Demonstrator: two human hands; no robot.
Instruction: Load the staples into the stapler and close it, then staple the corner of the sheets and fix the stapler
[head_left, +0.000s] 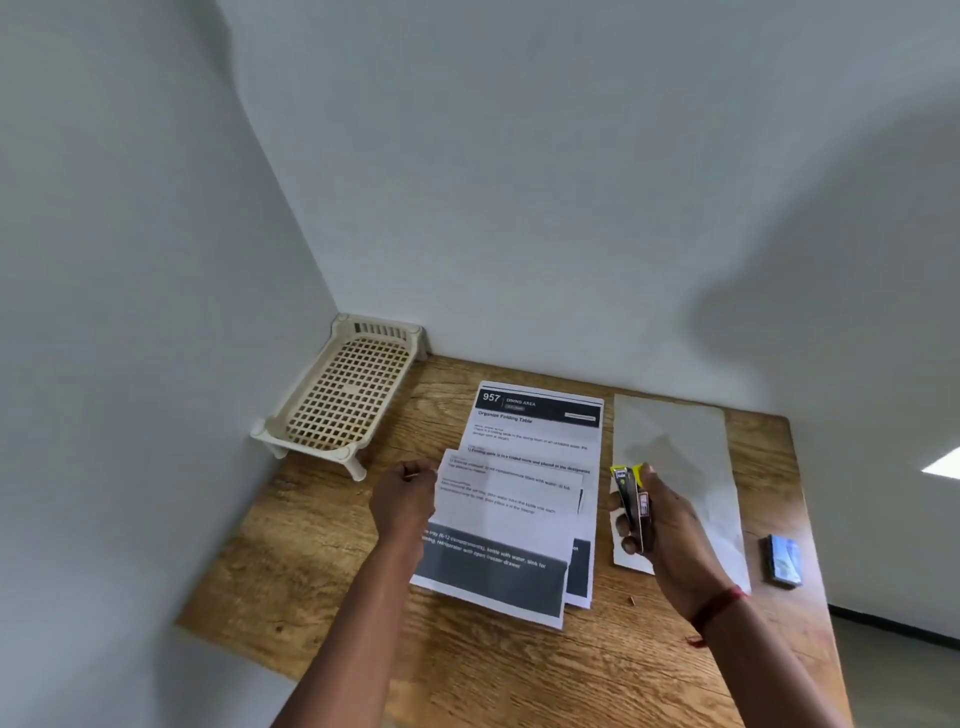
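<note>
My left hand (405, 501) grips the left edge of a printed sheet (498, 535) and lifts it slightly off another printed page (540, 421) that lies flat on the wooden table (322, 545). My right hand (660, 525) holds a small stapler (631, 499) with a yellow tip, upright, just right of the printed pages. Behind that hand lies a blank white sheet (675, 447).
A cream plastic mesh tray (345, 395) on short legs stands in the back left corner against the white walls. A small blue box (783, 561) lies near the table's right edge. A tiny brown speck (632, 601) sits on the wood.
</note>
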